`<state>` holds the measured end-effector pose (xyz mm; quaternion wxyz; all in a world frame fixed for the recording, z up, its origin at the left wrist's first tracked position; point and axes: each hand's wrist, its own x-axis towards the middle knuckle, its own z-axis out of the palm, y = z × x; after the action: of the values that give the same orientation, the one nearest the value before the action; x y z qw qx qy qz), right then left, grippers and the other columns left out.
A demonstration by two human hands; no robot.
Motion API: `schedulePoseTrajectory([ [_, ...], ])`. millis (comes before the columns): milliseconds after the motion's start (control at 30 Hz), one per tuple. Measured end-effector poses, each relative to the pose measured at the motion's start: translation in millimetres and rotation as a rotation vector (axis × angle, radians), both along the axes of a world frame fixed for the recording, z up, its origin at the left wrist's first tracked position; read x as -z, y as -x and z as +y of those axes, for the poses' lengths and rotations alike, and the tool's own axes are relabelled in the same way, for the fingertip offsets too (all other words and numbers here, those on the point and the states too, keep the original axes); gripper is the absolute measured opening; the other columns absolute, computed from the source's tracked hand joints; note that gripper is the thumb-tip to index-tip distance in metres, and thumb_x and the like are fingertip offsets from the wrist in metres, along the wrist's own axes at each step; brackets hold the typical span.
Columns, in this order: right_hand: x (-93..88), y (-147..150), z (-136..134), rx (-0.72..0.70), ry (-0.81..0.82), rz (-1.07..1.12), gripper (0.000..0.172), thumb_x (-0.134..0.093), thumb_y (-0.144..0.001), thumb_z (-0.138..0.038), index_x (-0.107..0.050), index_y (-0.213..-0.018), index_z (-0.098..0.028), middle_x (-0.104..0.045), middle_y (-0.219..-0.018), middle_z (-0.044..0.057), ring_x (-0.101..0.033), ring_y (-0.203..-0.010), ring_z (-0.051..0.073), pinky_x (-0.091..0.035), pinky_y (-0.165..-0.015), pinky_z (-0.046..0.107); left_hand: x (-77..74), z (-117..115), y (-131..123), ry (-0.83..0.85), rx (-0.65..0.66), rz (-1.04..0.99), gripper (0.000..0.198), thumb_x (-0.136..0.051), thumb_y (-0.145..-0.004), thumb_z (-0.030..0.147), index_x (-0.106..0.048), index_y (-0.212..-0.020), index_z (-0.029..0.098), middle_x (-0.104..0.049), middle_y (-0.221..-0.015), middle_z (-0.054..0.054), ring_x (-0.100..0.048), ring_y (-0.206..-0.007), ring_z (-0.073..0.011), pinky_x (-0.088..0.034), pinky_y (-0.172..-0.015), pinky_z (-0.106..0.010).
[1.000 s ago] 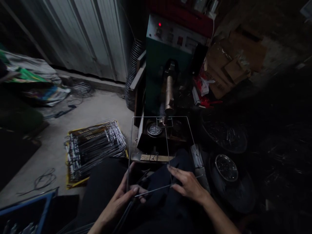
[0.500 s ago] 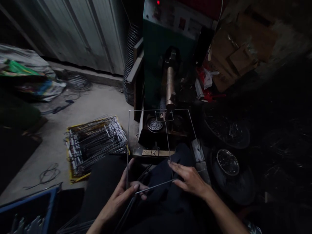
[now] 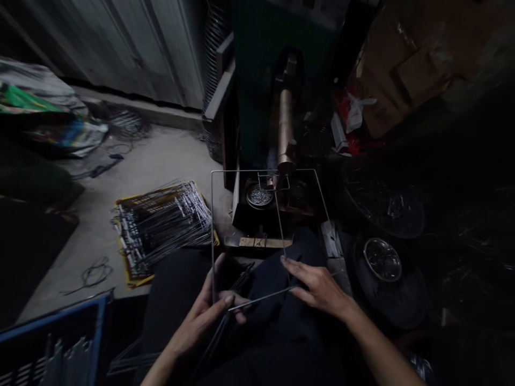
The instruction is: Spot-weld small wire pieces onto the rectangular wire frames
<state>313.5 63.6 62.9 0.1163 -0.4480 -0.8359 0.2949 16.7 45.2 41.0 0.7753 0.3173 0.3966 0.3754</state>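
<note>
A large bent wire frame (image 3: 212, 225) reaches from my lap to the copper-coloured arm (image 3: 285, 126) of a machine. Its far bar, with a small rectangular wire loop (image 3: 263, 187), lies at the tip of that arm. My left hand (image 3: 203, 316) is closed around the near left corner of the frame, thumb on the wire. My right hand (image 3: 319, 287) pinches the frame's middle wire near its lower end, fingertips on the metal. Whether the far bar touches the machine's tip cannot be made out.
A round dish (image 3: 259, 203) of small metal bits sits under the arm. At left stand a yellow crate (image 3: 131, 276) heaped with wire pieces and a blue crate (image 3: 96, 338) with metal parts. A round bowl (image 3: 382, 260) is at right, and cardboard (image 3: 418, 80) leans behind.
The camera view has tipped down and shifted slightly, so the machine sits higher in the picture. Both hands keep the same hold on the wire frame.
</note>
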Motion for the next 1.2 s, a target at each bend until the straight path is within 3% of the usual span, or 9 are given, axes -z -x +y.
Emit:
schedulePoseTrajectory([
  [233, -2.6, -1, -6, -0.002, 0.006, 0.008, 0.083, -0.062, -0.089, -0.015, -0.017, -0.156, -0.031, -0.038, -0.154, 0.003, -0.043, -0.137, 0.021, -0.044, -0.110, 0.036, 1.3, -2, 0, 0.037, 0.007, 0.022, 0.088, -0.057, -0.093, 0.036, 0.007, -0.153, 0.037, -0.075, -0.081, -0.004, -0.068, -0.069, -0.0240, -0.047, -0.084, -0.044],
  [400, -3.6, -1, -5, 0.009, -0.005, -0.012, 0.082, -0.062, -0.089, -0.015, -0.017, -0.156, -0.031, -0.038, -0.154, 0.003, -0.044, -0.136, 0.022, -0.046, -0.109, 0.036, 1.2, 0, -3, 0.036, -0.030, 0.004, 0.091, -0.060, -0.091, 0.038, 0.005, -0.154, 0.036, -0.075, -0.079, -0.005, -0.068, -0.066, -0.0244, -0.050, -0.078, -0.042],
  [633, -10.9, 3, -2, 0.016, 0.020, -0.012, 0.080, -0.063, -0.090, -0.017, -0.020, -0.156, -0.032, -0.038, -0.154, 0.002, -0.044, -0.137, 0.021, -0.045, -0.109, 0.036, 0.4, 2, 0, 0.036, -0.024, 0.037, 0.091, -0.059, -0.092, 0.036, 0.007, -0.154, 0.035, -0.073, -0.075, -0.003, -0.068, -0.068, -0.0236, -0.050, -0.082, -0.041],
  [867, -8.9, 2, -2, 0.020, 0.011, 0.014, 0.077, -0.064, -0.091, -0.020, -0.023, -0.155, -0.033, -0.040, -0.152, 0.001, -0.045, -0.135, 0.020, -0.044, -0.110, 0.034, -6.1, 1, -4, 0.083, -0.065, -0.038, 0.096, -0.063, -0.089, 0.034, 0.008, -0.153, 0.037, -0.075, -0.083, -0.005, -0.068, -0.066, -0.0230, -0.054, -0.071, -0.037],
  [1000, -2.7, 4, 23, 0.049, -0.067, 0.010, 0.073, -0.064, -0.092, -0.023, -0.026, -0.154, -0.034, -0.044, -0.150, 0.000, -0.049, -0.133, 0.020, -0.045, -0.109, 0.034, -7.5, 31, -2, -0.004, -0.068, -0.024, 0.098, -0.066, -0.087, 0.027, 0.004, -0.154, 0.034, -0.076, -0.082, -0.006, -0.069, -0.066, -0.0218, -0.055, -0.070, -0.035],
  [1200, -19.2, 8, 115, 0.176, -0.200, -0.122, 0.072, -0.073, -0.086, -0.034, -0.039, -0.149, -0.030, -0.058, -0.138, 0.003, -0.057, -0.124, 0.025, -0.049, -0.103, 0.038, -1.2, 132, 8, -0.201, -0.019, -0.042, 0.108, -0.071, -0.081, 0.020, 0.008, -0.154, 0.029, -0.076, -0.082, -0.007, -0.072, -0.067, -0.0234, -0.058, -0.062, -0.032],
])
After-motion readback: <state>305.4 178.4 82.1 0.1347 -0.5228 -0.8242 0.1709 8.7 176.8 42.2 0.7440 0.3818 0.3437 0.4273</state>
